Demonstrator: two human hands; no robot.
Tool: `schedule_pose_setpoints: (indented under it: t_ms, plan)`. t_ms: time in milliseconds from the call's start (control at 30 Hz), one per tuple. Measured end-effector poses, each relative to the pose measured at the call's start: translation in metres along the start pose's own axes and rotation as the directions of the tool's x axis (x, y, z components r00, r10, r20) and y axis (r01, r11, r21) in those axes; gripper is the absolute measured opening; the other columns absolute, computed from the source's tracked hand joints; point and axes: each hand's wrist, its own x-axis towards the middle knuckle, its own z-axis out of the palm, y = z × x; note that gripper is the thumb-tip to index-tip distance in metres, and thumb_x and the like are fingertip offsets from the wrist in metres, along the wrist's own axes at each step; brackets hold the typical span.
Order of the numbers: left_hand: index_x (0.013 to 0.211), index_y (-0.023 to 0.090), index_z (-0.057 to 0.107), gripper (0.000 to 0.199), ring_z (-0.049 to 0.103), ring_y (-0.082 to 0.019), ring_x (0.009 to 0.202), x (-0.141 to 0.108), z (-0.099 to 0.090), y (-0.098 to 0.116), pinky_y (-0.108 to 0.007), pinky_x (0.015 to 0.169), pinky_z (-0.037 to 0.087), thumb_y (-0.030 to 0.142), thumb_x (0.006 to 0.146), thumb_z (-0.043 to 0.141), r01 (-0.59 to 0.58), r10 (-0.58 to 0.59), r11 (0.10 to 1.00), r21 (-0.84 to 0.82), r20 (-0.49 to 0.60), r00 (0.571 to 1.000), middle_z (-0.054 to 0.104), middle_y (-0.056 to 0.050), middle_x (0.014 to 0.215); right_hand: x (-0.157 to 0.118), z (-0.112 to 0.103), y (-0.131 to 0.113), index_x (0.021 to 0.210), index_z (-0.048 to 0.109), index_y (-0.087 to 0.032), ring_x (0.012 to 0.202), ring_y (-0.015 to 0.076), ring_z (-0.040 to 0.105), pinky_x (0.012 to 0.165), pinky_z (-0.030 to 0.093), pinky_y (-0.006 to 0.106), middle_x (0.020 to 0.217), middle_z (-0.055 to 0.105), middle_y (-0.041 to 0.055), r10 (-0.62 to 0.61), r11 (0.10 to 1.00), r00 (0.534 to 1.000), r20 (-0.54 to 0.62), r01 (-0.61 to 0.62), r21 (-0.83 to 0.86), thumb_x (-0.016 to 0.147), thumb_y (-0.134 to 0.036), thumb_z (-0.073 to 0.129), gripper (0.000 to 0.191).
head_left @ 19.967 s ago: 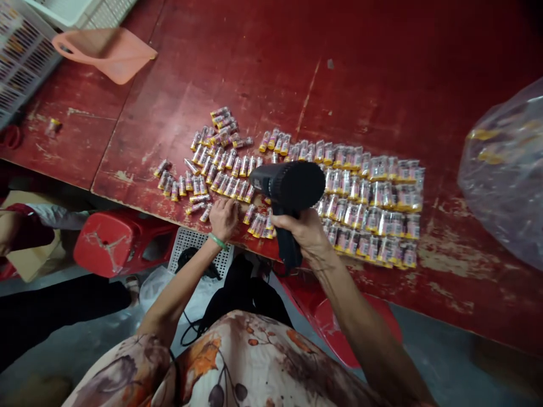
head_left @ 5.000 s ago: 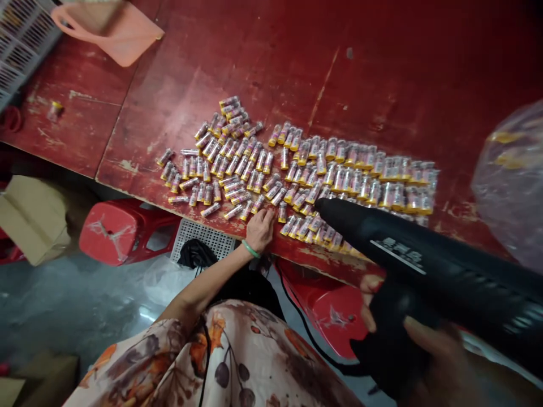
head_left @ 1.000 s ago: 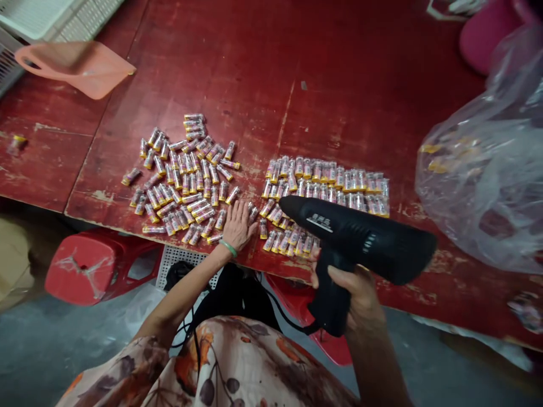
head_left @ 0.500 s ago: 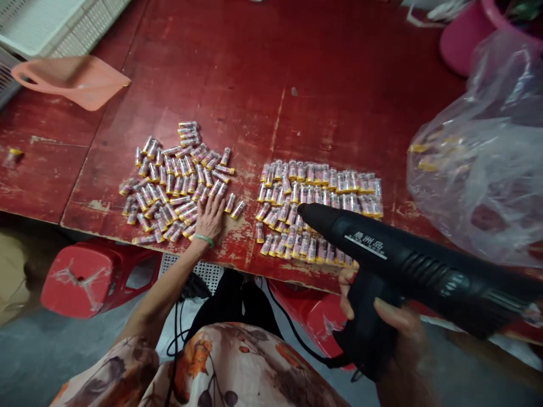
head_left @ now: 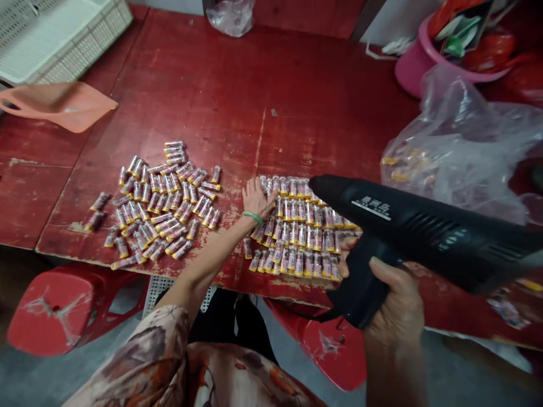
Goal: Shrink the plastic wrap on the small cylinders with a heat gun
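In my right hand (head_left: 392, 297) is a black heat gun (head_left: 424, 232), my fingers wrapped round its grip. Its nozzle points left over rows of small clear-wrapped tubes with yellow ends (head_left: 307, 234). My left hand (head_left: 257, 199), a green bangle at the wrist, lies at the upper left end of these rows. Its fingers are stretched out and touch the tubes there. A looser, scattered group of the same tubes (head_left: 159, 206) covers the table to the left of my left arm.
On the red table (head_left: 203, 85), an orange scoop (head_left: 63, 104) and a white basket (head_left: 76, 53) stand at far left. A clear plastic bag (head_left: 458, 164) and a filled pink tub (head_left: 413, 70) occupy the right. Red stools (head_left: 51, 311) stand below the front edge.
My left hand has moved right from the scattered tubes to the rows. The view has shifted, and two tubes now lie apart at the scattered group's left. The heat gun stays in my right hand.
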Motion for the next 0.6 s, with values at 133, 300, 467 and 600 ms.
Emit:
schedule_pose_setpoints:
  t_ms: [133, 300, 467, 600]
  plan:
    - [0.153, 0.022, 0.040, 0.065, 0.030, -0.039, 0.148, 0.015, 0.007, 0.017, -0.061, 0.118, 0.028, 0.055, 0.097, 0.045, -0.011, 0.010, 0.999, 0.050, 0.026, 1.000, 0.036, -0.017, 0.159, 0.001, -0.011, -0.002, 0.090, 0.073, -0.017, 0.051, 0.0131, 0.056, 0.039, 0.050, 0.025, 0.088, 0.066, 0.0044, 0.063, 0.997, 0.995, -0.074, -0.061, 0.040, 0.052, -0.031, 0.084, 0.042]
    - [0.139, 0.029, 0.058, 0.048, 0.031, -0.038, 0.147, 0.015, -0.007, -0.004, -0.059, 0.118, 0.028, 0.040, 0.092, 0.052, -0.060, 0.055, 0.990, 0.129, 0.038, 0.998, 0.040, -0.010, 0.158, -0.002, -0.013, 0.000, 0.094, 0.073, -0.019, 0.051, 0.0136, 0.055, 0.037, 0.047, 0.026, 0.087, 0.064, 0.0038, 0.138, 0.990, 0.988, -0.072, -0.136, 0.038, 0.051, -0.037, 0.084, 0.048]
    - [0.151, 0.021, 0.043, 0.073, 0.030, -0.038, 0.148, 0.015, -0.022, -0.038, -0.058, 0.119, 0.027, 0.032, 0.081, 0.059, -0.093, 0.085, 0.981, 0.169, 0.053, 0.995, 0.036, -0.015, 0.159, 0.004, -0.002, 0.004, 0.094, 0.072, -0.018, 0.055, 0.0134, 0.058, 0.040, 0.047, 0.023, 0.090, 0.067, 0.0046, 0.124, 0.991, 0.991, -0.050, -0.121, 0.059, 0.056, -0.033, 0.083, 0.043]
    - [0.156, 0.010, 0.030, 0.089, 0.026, -0.037, 0.150, 0.012, -0.023, -0.070, -0.057, 0.123, 0.019, 0.032, 0.076, 0.062, -0.139, 0.134, 0.983, 0.118, 0.047, 0.990, 0.036, -0.018, 0.159, 0.015, 0.020, 0.013, 0.093, 0.071, -0.020, 0.047, 0.0154, 0.055, 0.034, 0.043, 0.024, 0.069, 0.064, 0.0012, 0.214, 0.976, 0.972, 0.102, -0.218, 0.025, 0.060, -0.037, 0.082, 0.039]
